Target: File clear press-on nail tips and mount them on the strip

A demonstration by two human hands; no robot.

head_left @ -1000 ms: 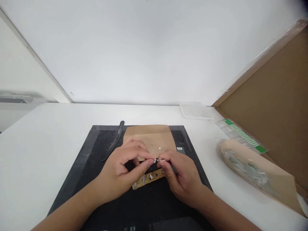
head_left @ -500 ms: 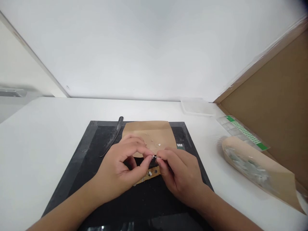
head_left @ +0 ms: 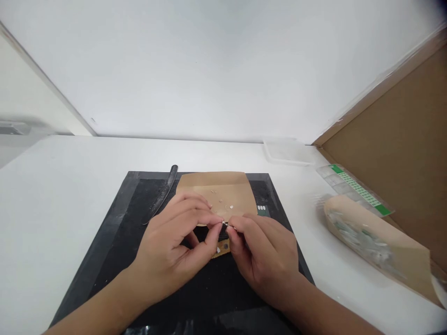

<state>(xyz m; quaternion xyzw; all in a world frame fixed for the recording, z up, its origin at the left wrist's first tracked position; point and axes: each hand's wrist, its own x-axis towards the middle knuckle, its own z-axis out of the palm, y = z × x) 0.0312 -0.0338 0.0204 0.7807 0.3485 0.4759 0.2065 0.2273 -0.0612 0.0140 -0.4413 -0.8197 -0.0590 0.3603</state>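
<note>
Thumb and index finger of my left hand (head_left: 176, 246) are pinched on a tiny pale piece (head_left: 223, 222), too small to name. Facing it, my right hand (head_left: 267, 253) is closed in a pinch on a thin, shiny, wire-like piece (head_left: 228, 226), whose tip reaches the left fingertips. Whether the two pieces are joined I cannot tell. Just below the fingertips lies a yellow-brown strip (head_left: 224, 247) with dark round spots and a white bit, partly hidden by my hands. Behind them is a brown paper tray (head_left: 213, 179) holding several tiny pale pieces.
A black mat (head_left: 216, 291) lies under everything. On it are a curved black tool (head_left: 166, 188) and a small card with white ovals (head_left: 261, 210). To the right stand a clear tray (head_left: 288, 153), a compartment box (head_left: 356, 187) and a paper tray of clear bags (head_left: 414, 260).
The view has shifted slightly. Both hands keep their pinches fingertip to fingertip, and the left hand now covers more of the yellow-brown strip.
</note>
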